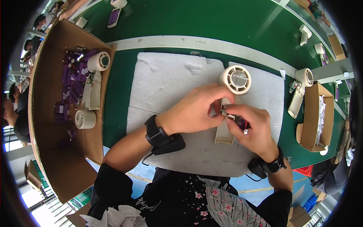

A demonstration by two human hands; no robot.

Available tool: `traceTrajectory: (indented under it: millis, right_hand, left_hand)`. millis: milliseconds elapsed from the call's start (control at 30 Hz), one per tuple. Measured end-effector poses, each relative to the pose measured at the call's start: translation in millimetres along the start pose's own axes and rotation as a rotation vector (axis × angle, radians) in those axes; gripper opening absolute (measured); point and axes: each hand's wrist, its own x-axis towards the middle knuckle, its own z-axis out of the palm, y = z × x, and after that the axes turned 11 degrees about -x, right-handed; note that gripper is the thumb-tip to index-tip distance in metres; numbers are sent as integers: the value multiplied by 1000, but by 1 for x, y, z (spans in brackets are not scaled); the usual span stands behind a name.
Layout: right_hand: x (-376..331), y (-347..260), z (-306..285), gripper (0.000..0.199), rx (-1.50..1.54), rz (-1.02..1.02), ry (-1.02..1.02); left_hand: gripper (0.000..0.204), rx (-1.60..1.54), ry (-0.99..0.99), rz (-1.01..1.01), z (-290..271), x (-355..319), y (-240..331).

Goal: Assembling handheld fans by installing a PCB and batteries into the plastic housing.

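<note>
A green table (pixel 227 19) with a pale strip (pixel 181 41) carries a white foam sheet (pixel 170 90), 1 large open cardboard box (pixel 53 151) at left, a smaller box (pixel 312 109) at right, and loose white handheld fans (pixel 300 90).

- The handheld fan (pixel 231 99) under the hands has a cream plastic shell, smooth with a slight sheen.
- The foam sheet (pixel 170 87) beneath it is white, rough and pitted, matt.
- The belt (pixel 196 19) is green, smooth and faintly glossy.
- The cardboard box (pixel 56 159) is brown, matt paperboard.
- The small part (pixel 228 115) pinched between the fingers looks like metal, though it is too small to be sure.
- The wrist straps (pixel 157 134) are black and matt.
</note>
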Motion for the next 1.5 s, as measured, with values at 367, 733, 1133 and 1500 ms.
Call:
traceTrajectory:
  millis: [367,733,1133,1500]
  right_hand:
    - [-2,-2,-7,26,-10,103,-103]
    - [-3,4,2,24,-86,-86,84]
    - [-6,3,4,25,-93,116,96]
    - [-3,1,9,27,-102,96,215]
  left_hand:
    - [34,38,40,21,5,-2,0]
    - [37,129,130,-17,20,-4,2]
    - [36,178,147,22,20,-6,-3]
    - [35,168,157,26,20,-6,-5]
